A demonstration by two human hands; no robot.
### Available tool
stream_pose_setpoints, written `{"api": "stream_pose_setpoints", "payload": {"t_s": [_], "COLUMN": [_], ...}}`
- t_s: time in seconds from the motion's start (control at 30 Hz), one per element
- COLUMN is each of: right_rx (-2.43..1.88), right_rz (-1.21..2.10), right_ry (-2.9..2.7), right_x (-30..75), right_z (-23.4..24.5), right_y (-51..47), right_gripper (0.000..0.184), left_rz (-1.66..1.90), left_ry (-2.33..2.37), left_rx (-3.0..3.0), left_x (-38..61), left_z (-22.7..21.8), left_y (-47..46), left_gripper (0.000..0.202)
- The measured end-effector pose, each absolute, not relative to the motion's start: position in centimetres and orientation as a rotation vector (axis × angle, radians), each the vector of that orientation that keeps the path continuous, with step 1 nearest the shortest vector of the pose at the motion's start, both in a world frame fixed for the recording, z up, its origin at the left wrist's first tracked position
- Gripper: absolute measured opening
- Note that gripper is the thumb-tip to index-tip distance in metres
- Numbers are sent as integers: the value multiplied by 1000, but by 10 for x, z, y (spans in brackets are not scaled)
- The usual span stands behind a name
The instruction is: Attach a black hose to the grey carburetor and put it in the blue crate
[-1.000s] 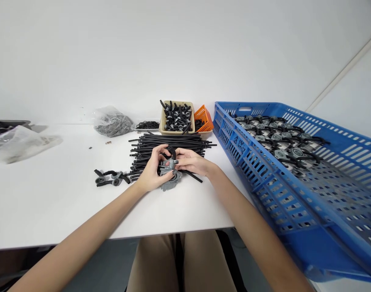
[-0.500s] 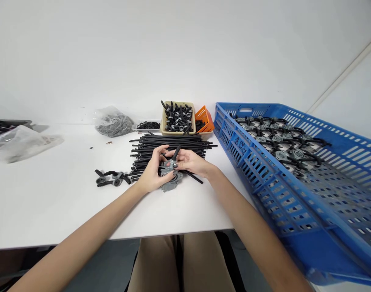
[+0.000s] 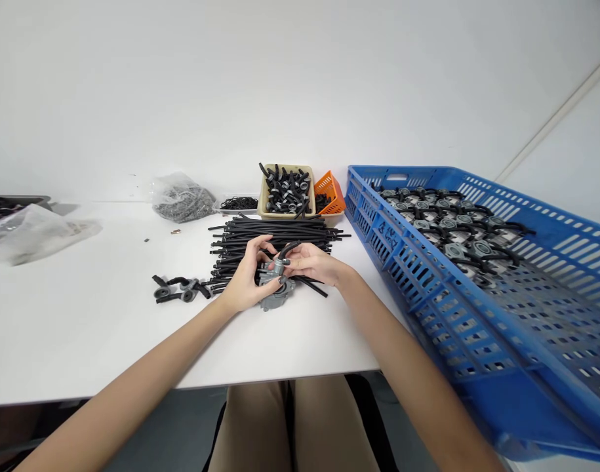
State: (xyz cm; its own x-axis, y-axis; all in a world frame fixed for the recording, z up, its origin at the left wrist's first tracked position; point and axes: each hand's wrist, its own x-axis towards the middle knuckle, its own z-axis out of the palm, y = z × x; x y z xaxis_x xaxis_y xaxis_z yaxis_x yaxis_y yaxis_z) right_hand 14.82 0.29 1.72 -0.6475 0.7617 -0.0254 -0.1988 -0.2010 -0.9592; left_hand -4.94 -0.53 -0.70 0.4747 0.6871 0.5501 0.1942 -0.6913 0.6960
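A grey metal carburetor (image 3: 276, 298) is held just above the front part of the table. My left hand (image 3: 248, 278) is closed around its left side, thumb across the front of the body. At its upper end, a round metal cap (image 3: 279, 266) carries a black rubber tube (image 3: 288, 249) that leans to the right. My right hand (image 3: 313, 263) is closed at this cap and tube from the right, thumb and fingers pinched; some fingertips are hidden behind. Behind both hands lies a pile of black rubber hoses (image 3: 275, 229).
A blue crate (image 3: 408, 269) holding several carburetors stands at right. Behind the hoses are a cream bin (image 3: 286, 215) of caps with tubes, an orange basket (image 3: 333, 190) and a clear bag (image 3: 181, 200) of small parts. Loose caps with tubes (image 3: 181, 288) lie left.
The black tube on the cap, upright before, now bends over to the right. My right thumb and fingers have shifted slightly about the cap. My left hand keeps its hold.
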Motion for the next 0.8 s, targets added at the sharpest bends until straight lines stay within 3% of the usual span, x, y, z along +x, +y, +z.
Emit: {"api": "stream_pose_setpoints", "payload": {"t_s": [0.37, 0.8], "right_rx": [-659, -625], "right_rz": [1648, 1703], "right_ry": [-1582, -1525], "right_x": [135, 135], "right_z": [15, 11], "right_y": [2, 4], "right_gripper": [39, 39], "left_rz": [1157, 1193], "left_ry": [735, 726], "left_rx": [2161, 2174], "left_x": [-49, -48], "left_z": [-5, -6], "left_y": [-8, -6], "left_gripper": [71, 70]}}
